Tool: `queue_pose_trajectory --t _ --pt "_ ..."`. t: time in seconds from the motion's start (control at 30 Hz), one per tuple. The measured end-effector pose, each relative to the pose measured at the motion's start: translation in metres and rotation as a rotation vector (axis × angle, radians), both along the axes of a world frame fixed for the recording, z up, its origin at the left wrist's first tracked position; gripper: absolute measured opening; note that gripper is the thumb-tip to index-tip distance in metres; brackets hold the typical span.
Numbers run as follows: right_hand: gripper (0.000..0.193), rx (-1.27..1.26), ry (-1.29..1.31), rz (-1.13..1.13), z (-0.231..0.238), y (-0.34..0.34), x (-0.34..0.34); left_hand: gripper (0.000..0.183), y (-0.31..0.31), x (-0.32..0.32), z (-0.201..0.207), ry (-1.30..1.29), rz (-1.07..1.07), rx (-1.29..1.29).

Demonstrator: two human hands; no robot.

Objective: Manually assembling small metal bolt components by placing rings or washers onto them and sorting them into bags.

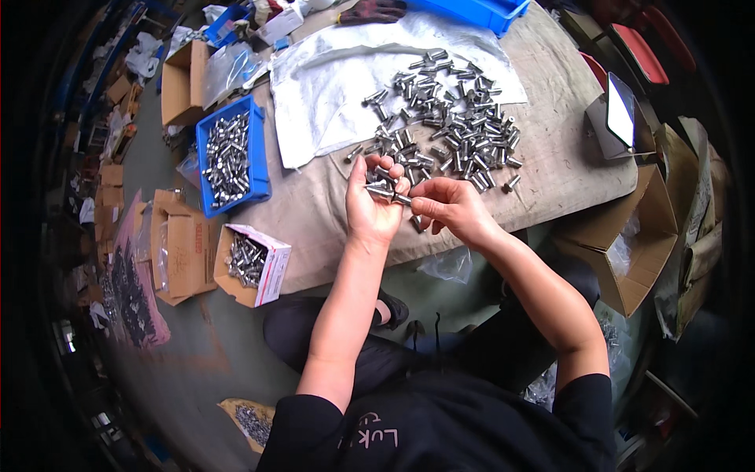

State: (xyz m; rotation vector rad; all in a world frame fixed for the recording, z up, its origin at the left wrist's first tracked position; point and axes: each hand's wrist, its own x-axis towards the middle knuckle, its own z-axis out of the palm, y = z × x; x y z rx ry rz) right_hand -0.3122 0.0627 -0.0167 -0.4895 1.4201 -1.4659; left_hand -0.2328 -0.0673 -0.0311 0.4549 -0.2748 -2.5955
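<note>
At the near edge of the cloth-covered table (314, 197), my left hand (370, 208) is turned palm up. Its fingers curl over a few shiny metal bolt-like pieces (379, 189). Coming in from the right, my right hand (460, 208) pinches the end of one metal piece (402, 200) between thumb and fingertips, right against the left hand's fingers. Just beyond both hands spreads a loose heap of similar metal pieces (472, 134), short cylinders with wider heads. Part of the heap lies on a white sheet (314, 94). Fine details of the held pieces are too small to tell.
Left of the table stand a blue bin (262, 169) of metal pieces and a small carton (271, 271) holding more. Open cardboard boxes (179, 256) sit farther left. Another blue tray (503, 17) is at the back. To the right are a tablet-like screen (620, 110) and a large open carton (657, 212).
</note>
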Motion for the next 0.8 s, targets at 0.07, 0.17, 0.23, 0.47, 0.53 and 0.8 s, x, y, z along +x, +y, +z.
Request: queue_pose_trajectory --t 0.07,0.17,0.23,0.47,0.53,0.8 --pt "0.018 -0.045 -0.095 0.031 -0.002 -0.001 0.015 0.022 0.012 0.017 0.005 -0.041 0.092 -0.04" --pt "0.014 -0.054 -0.331 0.016 -0.002 0.001 0.035 0.02 0.024 0.046 0.007 -0.047 0.164 -0.064" --pt "0.011 -0.098 -0.567 0.01 -0.001 0.007 0.044 0.02 0.034 0.064 0.012 -0.062 0.202 -0.065" --pt "0.02 -0.216 -0.346 0.084 -0.001 0.036 0.079 0.024 0.065 0.136 0.015 -0.189 0.1 0.011" --pt "0.02 -0.229 -0.217 0.112 0.001 0.046 0.091 0.026 0.077 0.153 0.013 -0.291 0.042 -0.084" --pt "0.018 -0.371 0.01 0.087 -0.002 0.081 0.116 0.024 0.116 0.171 0.036 -0.574 -0.04 -0.801"
